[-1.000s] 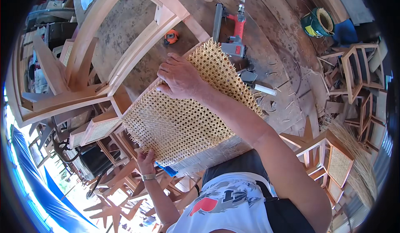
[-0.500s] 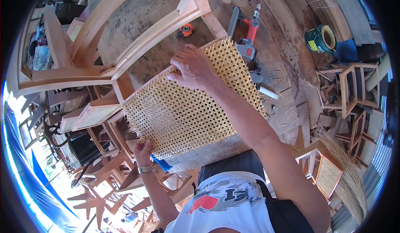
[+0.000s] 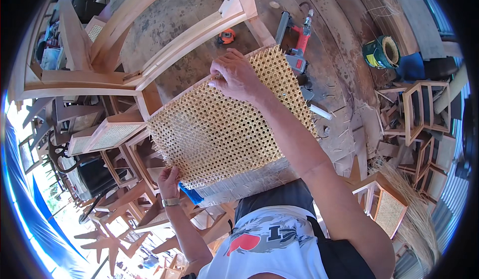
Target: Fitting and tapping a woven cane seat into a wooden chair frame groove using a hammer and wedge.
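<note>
Here the woven cane sheet (image 3: pixel 224 129) is held slantwise over the workbench (image 3: pixel 344 54), its long axis running from near-left to far-right. The far edge is pinched by the right hand (image 3: pixel 237 77), the near corner gripped by the left hand (image 3: pixel 168 181).

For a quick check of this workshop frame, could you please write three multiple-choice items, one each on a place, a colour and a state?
1. Where is the orange tape measure?
A. on the worktop beyond the cane panel
B. on the panel
C. in a hand

2. The nail gun body is
A. green
B. red
C. white

3. The right hand is
A. hanging free
B. holding the gun
C. gripping the woven cane panel at its far edge

Answers: A, it lies past the panel; B, red housing; C, fingers close on the edge, while the left hand holds the near corner.
</note>
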### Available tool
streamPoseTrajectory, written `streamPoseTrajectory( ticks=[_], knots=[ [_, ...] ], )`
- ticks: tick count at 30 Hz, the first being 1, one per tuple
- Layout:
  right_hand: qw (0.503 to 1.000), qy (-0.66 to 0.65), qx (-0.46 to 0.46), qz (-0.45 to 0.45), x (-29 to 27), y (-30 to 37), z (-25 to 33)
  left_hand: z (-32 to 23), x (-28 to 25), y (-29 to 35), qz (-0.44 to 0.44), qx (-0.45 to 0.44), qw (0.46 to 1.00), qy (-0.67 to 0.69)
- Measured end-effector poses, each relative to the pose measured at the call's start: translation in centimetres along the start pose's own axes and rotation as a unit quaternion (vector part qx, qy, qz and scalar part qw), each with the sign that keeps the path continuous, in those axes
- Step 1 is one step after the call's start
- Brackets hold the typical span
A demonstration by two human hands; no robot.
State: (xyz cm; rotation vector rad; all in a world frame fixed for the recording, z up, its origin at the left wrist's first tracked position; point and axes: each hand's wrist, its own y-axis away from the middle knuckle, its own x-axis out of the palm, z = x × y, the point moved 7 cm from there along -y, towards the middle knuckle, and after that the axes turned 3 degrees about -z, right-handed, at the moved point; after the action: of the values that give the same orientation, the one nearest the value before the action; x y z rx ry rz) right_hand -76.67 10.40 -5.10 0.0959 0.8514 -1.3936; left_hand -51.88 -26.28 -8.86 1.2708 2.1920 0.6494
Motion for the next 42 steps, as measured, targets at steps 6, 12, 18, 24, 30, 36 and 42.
streamPoseTrajectory(
  ticks=[6, 12, 18, 24, 30, 36, 42],
  knots=[
    [0.997, -0.045, -0.005, -0.069, -0.4, -0.5, -0.6, -0.1, 0.0, -0.1, -0.012, 0.005, 1.0, -0.018],
    [0.998, -0.04, -0.024, -0.031, -0.7, -0.1, -0.4, -0.1, -0.1, -0.1, -0.023, 0.015, 0.999, -0.027],
    [0.994, 0.097, 0.015, -0.052, -1.8, 0.4, 1.1, 0.2, -0.2, -0.1, -0.035, 0.01, 0.999, -0.038],
    [0.975, 0.181, 0.092, -0.087, -2.6, 2.1, -0.4, 0.3, -0.2, -0.2, -0.035, 0.012, 0.999, -0.036],
    [0.963, 0.19, 0.188, -0.018, -6.3, 0.6, -1.5, 0.2, -0.4, -0.3, -0.039, 0.019, 0.997, -0.066],
    [0.96, 0.076, 0.168, 0.212, -7.9, -1.4, -7.0, 0.6, -0.3, -0.7, -0.033, 0.028, 0.997, -0.065],
    [0.931, 0.132, 0.336, 0.051, -14.0, 2.5, -7.1, 0.0, -0.1, 0.1, -0.049, 0.018, 0.996, -0.072]
  ],
)
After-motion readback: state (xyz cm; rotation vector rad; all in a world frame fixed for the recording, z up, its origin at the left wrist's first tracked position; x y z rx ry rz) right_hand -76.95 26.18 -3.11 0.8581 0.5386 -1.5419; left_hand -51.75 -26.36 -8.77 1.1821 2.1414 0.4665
